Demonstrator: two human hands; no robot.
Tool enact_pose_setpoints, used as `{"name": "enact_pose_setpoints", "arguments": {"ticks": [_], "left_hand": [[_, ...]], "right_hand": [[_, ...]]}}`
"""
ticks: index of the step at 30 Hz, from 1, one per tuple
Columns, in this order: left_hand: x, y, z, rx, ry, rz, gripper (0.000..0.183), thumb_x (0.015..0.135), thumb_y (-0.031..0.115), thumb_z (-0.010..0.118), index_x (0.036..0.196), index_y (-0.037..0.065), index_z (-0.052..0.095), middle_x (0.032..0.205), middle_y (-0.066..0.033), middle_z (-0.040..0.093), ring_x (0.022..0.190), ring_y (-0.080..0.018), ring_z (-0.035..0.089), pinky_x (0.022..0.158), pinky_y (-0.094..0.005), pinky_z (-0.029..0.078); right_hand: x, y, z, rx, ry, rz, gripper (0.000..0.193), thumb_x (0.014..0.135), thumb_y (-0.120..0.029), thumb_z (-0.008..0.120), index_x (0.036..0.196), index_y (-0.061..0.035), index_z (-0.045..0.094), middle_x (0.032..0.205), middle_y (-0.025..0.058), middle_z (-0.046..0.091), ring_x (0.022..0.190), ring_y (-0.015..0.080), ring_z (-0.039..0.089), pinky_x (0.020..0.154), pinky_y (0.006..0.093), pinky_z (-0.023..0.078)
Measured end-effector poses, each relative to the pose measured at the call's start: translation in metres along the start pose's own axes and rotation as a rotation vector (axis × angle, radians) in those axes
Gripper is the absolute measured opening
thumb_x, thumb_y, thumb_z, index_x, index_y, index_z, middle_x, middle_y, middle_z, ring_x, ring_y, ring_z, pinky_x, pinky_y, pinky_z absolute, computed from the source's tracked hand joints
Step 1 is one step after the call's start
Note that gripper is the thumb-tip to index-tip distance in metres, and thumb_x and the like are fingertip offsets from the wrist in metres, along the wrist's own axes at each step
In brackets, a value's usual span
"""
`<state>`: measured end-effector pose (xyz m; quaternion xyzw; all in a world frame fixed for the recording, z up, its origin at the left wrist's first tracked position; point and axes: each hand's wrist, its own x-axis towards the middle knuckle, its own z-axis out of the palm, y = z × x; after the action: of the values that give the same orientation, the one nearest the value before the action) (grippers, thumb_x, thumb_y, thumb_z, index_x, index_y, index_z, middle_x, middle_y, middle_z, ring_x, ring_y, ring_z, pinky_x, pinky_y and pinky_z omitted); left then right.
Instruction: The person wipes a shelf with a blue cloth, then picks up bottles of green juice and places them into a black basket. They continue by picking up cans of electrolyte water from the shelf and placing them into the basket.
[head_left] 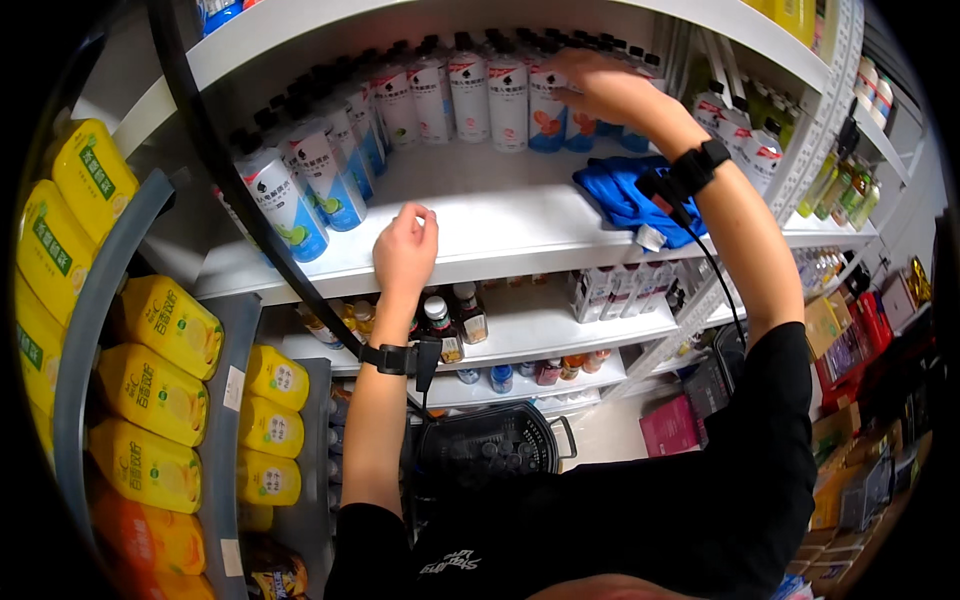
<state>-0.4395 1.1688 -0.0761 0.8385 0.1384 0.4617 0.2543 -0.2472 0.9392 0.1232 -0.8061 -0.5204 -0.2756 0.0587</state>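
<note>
My left hand [406, 246] hovers over the front edge of a white shelf [460, 215], its fingers curled in and nothing showing in them. My right hand [603, 88] reaches to the back of the same shelf, at the caps of bottles with blue and orange labels [547, 118]. Its fingertips are blurred, so whether they grip a cap cannot be told. White-labelled bottles [468, 98] stand upright in rows left of it. Nearer my left hand is a row of white and blue bottles with lime pictures [325, 180]. A crumpled blue cloth [630, 195] lies below my right forearm.
A black upright post [235, 185] crosses the shelf's left side. Yellow bottles [150, 395] fill a grey rack at left. Lower shelves hold dark bottles [440, 325] and packed cartons [605, 290]. A black basket [490, 440] sits below, and boxes [825, 325] are stacked at right.
</note>
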Motion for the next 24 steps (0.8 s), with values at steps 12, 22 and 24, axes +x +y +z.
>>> {"name": "enact_pose_setpoints", "arguments": {"ticks": [12,22,24], "left_hand": [[0.001,-0.002,0.004,0.123,0.045,0.082,0.011,0.088,0.019,0.066,0.085,0.008,0.063,0.055,-0.0074,0.05,0.051,-0.0268,0.052,0.05,-0.0396,0.039],[0.001,0.01,0.001,0.178,-0.007,0.011,0.011,0.089,0.021,0.064,0.086,0.011,0.062,0.064,-0.008,0.061,0.061,-0.0305,0.062,0.054,-0.0421,0.046],[-0.001,0.005,0.005,0.16,0.026,0.029,0.012,0.088,0.021,0.065,0.086,0.01,0.063,0.059,-0.0075,0.054,0.055,-0.0286,0.056,0.052,-0.0407,0.042]], "right_hand": [[0.115,0.062,0.091,-0.261,0.105,0.067,0.052,0.096,-0.047,0.053,0.138,-0.018,0.052,0.132,0.0179,0.055,0.127,0.037,0.049,0.1,0.0501,0.045],[0.126,0.084,0.104,-0.056,0.128,0.0,0.056,0.092,-0.054,0.053,0.132,-0.0142,0.057,0.123,0.0181,0.063,0.115,0.0324,0.061,0.095,0.0458,0.048],[0.129,0.082,0.102,-0.025,0.09,0.001,0.058,0.092,-0.054,0.053,0.132,-0.0121,0.057,0.12,0.0187,0.065,0.112,0.0323,0.062,0.095,0.0459,0.048]]}}
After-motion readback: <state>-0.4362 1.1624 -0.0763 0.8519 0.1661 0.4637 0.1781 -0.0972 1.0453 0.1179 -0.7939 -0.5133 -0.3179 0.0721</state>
